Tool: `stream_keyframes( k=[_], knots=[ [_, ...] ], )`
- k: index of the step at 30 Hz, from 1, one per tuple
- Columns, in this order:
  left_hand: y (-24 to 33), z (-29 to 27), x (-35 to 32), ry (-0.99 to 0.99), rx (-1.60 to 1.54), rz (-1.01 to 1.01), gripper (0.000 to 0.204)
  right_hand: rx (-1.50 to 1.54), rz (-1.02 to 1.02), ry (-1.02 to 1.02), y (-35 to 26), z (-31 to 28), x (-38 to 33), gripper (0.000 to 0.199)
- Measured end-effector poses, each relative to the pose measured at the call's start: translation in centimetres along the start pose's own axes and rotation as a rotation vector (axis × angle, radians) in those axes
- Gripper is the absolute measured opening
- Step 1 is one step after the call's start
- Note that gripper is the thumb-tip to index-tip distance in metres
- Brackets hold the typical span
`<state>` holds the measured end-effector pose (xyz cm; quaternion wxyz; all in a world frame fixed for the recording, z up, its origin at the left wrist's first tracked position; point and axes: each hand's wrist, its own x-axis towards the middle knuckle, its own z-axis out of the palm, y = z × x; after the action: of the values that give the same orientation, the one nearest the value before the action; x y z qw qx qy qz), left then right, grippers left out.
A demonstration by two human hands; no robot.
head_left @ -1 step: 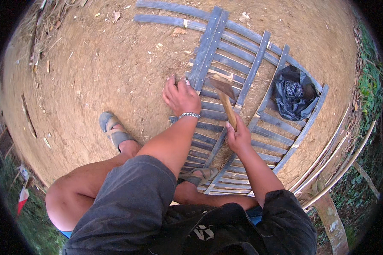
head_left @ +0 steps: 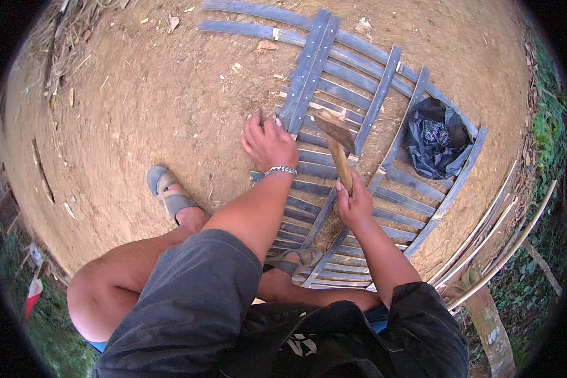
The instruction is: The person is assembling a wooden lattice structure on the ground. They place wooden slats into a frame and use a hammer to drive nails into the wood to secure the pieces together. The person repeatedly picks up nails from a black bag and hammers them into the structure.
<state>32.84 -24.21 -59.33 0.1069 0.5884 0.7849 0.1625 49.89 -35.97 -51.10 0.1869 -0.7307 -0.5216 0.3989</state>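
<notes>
A wooden-handled hatchet is gripped in my right hand, with its broad brownish metal head above the frame of slats. The dark grey slatted frame lies flat on the ground, with paired strips across it and rows of small fastener heads. At the left edge of those strips is my left hand, its fingers bent and close to the slat ends. Whatever its fingertips pinch, if anything, is too small to make out. A chain bracelet circles that wrist.
An opened black plastic bag with small shiny pieces inside rests on the frame's right part. My sandalled feet are at the left and on the slats. Long pale poles lie at the right, beside green plants.
The hatchet head has shifted slightly to the right and toward me. My left hand and the frame stay almost where they were.
</notes>
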Motion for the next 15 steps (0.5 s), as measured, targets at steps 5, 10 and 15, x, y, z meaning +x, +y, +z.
stream_keyframes(
  k=[5, 10, 15],
  knots=[
    [0.1, -0.1, -0.1, -0.021, 0.025, -0.005, 0.022, -0.110, 0.058, -0.109, -0.7, 0.1, 0.9, 0.048],
    [0.3, 0.2, 0.2, -0.038, 0.033, -0.020, 0.021, -0.042, -0.071, 0.051, -0.6, -0.2, 1.3, 0.048],
    [0.4, 0.5, 0.3, -0.042, 0.050, -0.021, 0.022, -0.007, -0.138, 0.019, 0.0, 0.0, 1.6, 0.049]
  ],
)
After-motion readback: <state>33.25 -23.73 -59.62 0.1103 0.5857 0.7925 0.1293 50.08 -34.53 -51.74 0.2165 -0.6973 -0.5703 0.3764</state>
